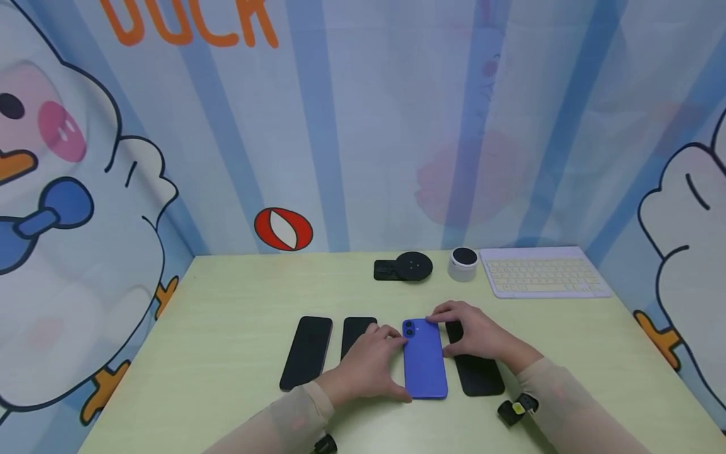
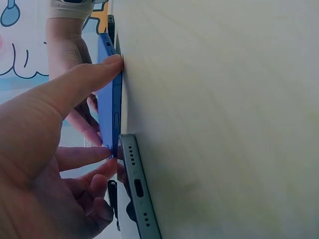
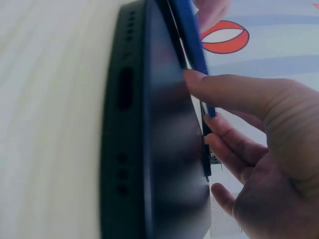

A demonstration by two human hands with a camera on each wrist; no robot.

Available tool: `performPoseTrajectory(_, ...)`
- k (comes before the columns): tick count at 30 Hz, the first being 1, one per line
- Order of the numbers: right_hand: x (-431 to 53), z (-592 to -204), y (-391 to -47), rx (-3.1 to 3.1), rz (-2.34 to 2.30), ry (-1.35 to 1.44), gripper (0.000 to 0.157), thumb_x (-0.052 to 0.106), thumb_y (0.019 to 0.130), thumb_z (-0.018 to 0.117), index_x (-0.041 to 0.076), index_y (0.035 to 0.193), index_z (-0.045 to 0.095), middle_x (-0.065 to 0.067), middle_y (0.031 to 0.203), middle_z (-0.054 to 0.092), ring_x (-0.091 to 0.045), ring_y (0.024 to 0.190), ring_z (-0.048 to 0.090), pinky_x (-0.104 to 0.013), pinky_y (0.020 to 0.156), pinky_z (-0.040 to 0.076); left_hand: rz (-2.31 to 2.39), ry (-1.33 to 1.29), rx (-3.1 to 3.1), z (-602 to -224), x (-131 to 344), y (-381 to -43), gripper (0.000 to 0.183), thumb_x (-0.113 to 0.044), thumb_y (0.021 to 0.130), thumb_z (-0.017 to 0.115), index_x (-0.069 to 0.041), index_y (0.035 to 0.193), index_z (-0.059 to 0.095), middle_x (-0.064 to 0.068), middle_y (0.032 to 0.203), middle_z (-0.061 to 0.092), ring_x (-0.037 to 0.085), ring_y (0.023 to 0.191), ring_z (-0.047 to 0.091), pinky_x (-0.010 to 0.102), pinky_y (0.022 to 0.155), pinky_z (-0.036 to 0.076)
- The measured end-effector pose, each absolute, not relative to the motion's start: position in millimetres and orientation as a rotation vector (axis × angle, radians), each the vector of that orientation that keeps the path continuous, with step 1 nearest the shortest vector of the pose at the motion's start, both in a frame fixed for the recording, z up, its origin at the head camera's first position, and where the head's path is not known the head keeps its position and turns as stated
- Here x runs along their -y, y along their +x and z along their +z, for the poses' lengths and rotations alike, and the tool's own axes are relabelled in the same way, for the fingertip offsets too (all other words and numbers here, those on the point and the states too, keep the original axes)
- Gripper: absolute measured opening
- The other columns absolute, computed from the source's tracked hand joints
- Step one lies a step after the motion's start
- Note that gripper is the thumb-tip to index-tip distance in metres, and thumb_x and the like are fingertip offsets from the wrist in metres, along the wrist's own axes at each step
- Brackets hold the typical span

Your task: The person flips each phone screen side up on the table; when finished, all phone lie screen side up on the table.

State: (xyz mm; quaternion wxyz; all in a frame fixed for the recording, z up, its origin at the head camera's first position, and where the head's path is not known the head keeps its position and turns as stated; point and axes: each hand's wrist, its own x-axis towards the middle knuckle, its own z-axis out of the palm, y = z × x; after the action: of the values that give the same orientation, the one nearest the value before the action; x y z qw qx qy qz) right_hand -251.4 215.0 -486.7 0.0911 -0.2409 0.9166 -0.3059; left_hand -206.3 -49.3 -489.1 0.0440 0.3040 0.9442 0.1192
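A blue phone is face down between my hands, its camera lenses at the upper left corner. My left hand holds its left side, thumb at the lower left corner and fingertips near the top. Thumb on the right edge and finger at the top right corner, my right hand grips it too. Under the right hand lies a dark phone, partly covered. Another dark phone is partly hidden behind my left hand, and a third black phone lies farther left. Whether the blue phone fully touches the table is unclear.
Along the back of the pale table are a black round-topped stand, a small white cylinder with a dark top and a lilac keyboard. A printed curtain hangs behind the table and along its sides.
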Motion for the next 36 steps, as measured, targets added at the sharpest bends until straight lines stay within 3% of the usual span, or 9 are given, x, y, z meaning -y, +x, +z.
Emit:
performPoseTrajectory(23,-211.1,-486.0,-246.0,-2.798,-1.105,-0.754,0.067,0.034,0.079,0.091,0.02,0.14,0.066,-0.009,0.143,0.063,-0.036,0.137,0.053,-0.064,0.111,0.041,0.54,0.89,-2.835,-488.9,58.0,-205.4,0.098,-0.067,0.066,0.089,-0.021,0.147,0.059,0.0,0.143,0.058,0.018,0.118,0.048,0.031,0.097,0.049)
performPoseTrajectory(36,-197.9,-480.1,-242.8,-2.783,-1.176,-0.843,0.072,0.035,0.078,0.091,0.016,0.142,0.064,-0.008,0.144,0.061,-0.034,0.136,0.054,-0.06,0.11,0.043,0.677,0.836,-2.788,-484.3,62.1,-204.3,0.098,-0.066,0.067,0.089,-0.029,0.15,0.054,-0.006,0.144,0.061,0.014,0.116,0.047,0.031,0.097,0.048)
